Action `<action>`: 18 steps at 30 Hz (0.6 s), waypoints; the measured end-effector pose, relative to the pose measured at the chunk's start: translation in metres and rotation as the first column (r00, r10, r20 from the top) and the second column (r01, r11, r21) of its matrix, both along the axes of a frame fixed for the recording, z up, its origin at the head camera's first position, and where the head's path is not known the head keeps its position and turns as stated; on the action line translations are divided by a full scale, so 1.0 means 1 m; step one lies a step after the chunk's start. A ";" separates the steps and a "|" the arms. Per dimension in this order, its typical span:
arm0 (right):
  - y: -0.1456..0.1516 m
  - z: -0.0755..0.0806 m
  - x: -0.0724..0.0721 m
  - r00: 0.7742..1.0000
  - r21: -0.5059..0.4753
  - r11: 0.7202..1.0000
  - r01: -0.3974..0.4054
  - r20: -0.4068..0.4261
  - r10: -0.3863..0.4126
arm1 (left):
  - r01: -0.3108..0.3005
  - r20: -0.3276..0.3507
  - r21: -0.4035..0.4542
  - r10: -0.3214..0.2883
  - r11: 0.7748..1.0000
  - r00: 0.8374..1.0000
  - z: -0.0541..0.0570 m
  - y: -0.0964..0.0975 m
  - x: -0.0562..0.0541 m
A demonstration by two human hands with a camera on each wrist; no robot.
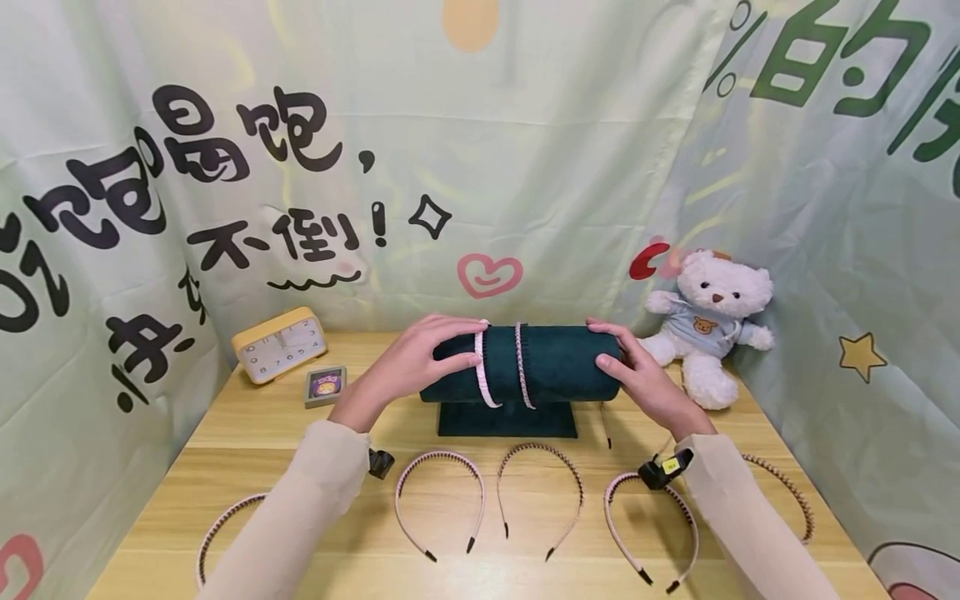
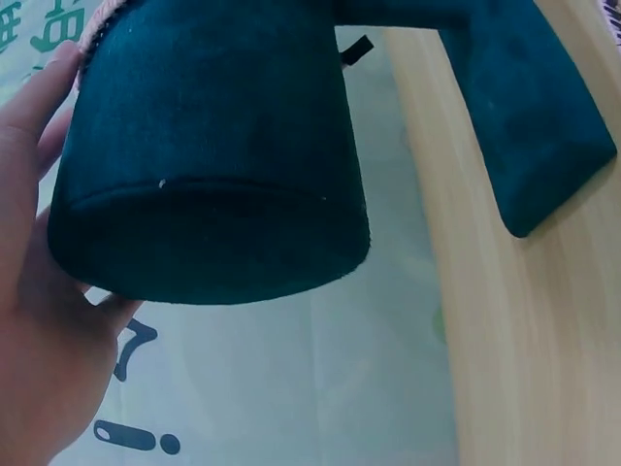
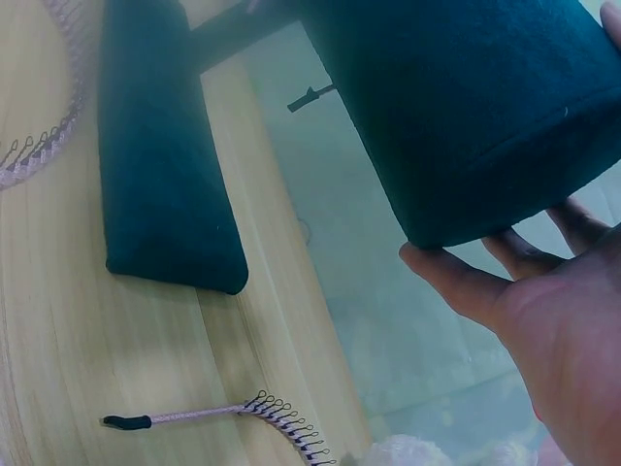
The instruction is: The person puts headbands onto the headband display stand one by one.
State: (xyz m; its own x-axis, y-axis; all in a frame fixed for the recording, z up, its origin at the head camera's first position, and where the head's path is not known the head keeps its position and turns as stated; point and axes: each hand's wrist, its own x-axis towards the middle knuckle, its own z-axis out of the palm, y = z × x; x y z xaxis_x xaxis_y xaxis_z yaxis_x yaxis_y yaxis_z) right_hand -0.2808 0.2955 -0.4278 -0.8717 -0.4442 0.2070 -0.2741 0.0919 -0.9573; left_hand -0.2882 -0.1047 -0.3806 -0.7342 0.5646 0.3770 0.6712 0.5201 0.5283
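Observation:
A dark green velvet headband stand (image 1: pixel 572 367) has a thick horizontal roll on a flat foot. My left hand (image 1: pixel 408 354) spans the roll's left end, thumb in front and fingers over the top, fingertips right at a pale pink headband (image 1: pixel 483 379) that sits on the roll. My right hand (image 1: pixel 645 379) grips the roll's right end, thumb on the front. Between the hands, a darker braided headband (image 1: pixel 522 367) also sits on the roll. The right wrist view shows fingers (image 3: pixel 456 277) against the roll's round end; part of the left hand is hidden behind the roll in the left wrist view.
On the wooden table (image 1: pixel 360 575), several headbands lie in front, among them a pink one (image 1: pixel 397 492) and a brown one (image 1: pixel 581 492). A yellow clock (image 1: pixel 281 344) and small framed picture (image 1: pixel 326 387) stand left. A white teddy bear (image 1: pixel 708 375) sits right. Printed cloth hangs around.

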 end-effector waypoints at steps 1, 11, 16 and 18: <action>0.000 0.000 0.000 1.000 0.002 1.000 0.001 0.000 -0.001 | 0.000 -0.008 -0.009 0.000 1.000 1.000 0.000 0.001 -0.001; 0.000 -0.001 -0.001 1.000 0.026 1.000 0.015 -0.016 -0.014 | -0.046 -0.021 -0.123 0.043 0.991 0.999 0.009 0.012 -0.002; 0.000 -0.001 -0.001 1.000 0.026 0.999 0.021 -0.007 -0.020 | -0.054 -0.027 -0.176 0.050 0.983 0.998 0.013 0.019 -0.003; 0.000 -0.002 -0.001 1.000 0.029 0.999 0.021 -0.002 -0.021 | -0.055 -0.030 -0.196 0.050 0.979 0.998 0.015 0.022 -0.003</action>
State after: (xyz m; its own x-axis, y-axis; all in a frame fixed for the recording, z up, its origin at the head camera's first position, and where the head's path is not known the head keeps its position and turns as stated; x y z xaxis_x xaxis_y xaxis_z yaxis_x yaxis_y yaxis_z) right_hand -0.2815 0.2955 -0.4293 -0.8803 -0.4321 0.1960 -0.2740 0.1256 -0.9535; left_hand -0.2908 -0.0827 -0.3655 -0.7564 0.5907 0.2810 0.6520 0.6468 0.3957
